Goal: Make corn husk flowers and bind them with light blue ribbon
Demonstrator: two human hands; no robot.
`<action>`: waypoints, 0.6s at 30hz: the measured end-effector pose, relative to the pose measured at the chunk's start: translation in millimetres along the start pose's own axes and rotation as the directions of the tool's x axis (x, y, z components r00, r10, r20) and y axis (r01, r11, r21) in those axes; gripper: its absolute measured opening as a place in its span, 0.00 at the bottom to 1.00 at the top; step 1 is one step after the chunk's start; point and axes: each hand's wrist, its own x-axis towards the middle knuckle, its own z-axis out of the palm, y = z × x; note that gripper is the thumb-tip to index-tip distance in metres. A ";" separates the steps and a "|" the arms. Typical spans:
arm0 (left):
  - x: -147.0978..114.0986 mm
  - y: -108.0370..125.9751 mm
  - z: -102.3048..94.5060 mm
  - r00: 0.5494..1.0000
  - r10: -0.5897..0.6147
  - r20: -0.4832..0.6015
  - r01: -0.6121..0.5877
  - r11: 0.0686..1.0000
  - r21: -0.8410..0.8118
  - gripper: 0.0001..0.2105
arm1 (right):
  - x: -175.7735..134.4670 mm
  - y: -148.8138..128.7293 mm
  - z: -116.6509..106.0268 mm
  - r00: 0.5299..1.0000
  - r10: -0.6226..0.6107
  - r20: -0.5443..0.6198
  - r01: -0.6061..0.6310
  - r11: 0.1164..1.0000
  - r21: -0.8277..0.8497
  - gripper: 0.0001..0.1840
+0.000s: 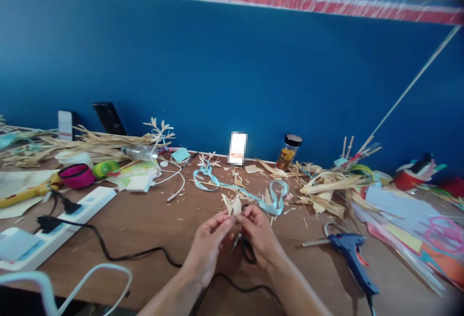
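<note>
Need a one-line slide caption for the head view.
Left hand and right hand hold a pale husk piece over the table, with a glue gun to the right.

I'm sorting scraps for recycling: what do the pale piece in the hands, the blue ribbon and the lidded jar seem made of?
Pale piece: probably dried husk or leaf, matte, with papery, pointed folds.
Blue ribbon: likely satiny fabric, given its sheen and loose curls.
Lidded jar: glass or clear plastic, glossy; wall looks transparent.
</note>
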 end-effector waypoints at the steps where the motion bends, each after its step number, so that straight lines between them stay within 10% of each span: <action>1: 1.3 -2.9 1.4 1.000 -0.001 0.016 0.001 0.999 -0.034 0.12 | -2.0 3.3 4.0 1.000 -0.008 -0.006 0.008 0.999 0.048 0.13; 18: 0.8 -3.7 -9.9 0.983 0.118 -0.143 -0.095 0.982 0.161 0.12 | -6.8 -11.7 5.3 0.998 0.012 0.069 -0.004 0.994 -0.111 0.11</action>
